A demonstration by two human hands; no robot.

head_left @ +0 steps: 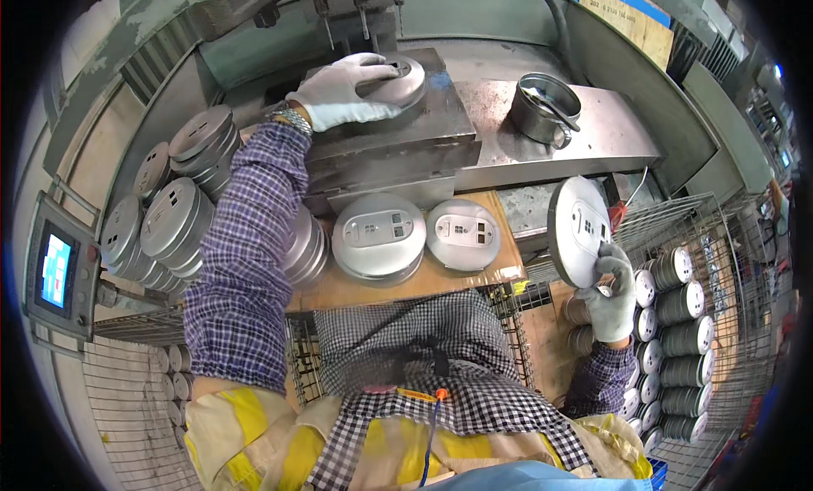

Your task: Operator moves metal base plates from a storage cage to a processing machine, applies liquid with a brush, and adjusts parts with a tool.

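My left hand (pixel 343 93), in a white glove, reaches to a metal block (pixel 385 139) and holds the left side of a round silver metal cover (pixel 406 82) lying there. Its fingers are around the cover's edge, just below several drill bits (pixel 364 21). On the right, my gloved right hand (pixel 611 298) grips another round silver cover (pixel 580 230) by its lower edge. That cover is tilted up on its side, its face with small cutouts showing. Between my arms, a stack of oval covers (pixel 378 237) and a smaller stack (pixel 463 235) rest on a wooden board (pixel 500 266).
More stacked covers (pixel 176 220) stand left of my left arm. A metal pot (pixel 546 108) with a handled tool sits on the machine bed. At right, a wire basket (pixel 728 262) holds rows of stacked covers (pixel 686 364). A control screen (pixel 57 271) stands far left.
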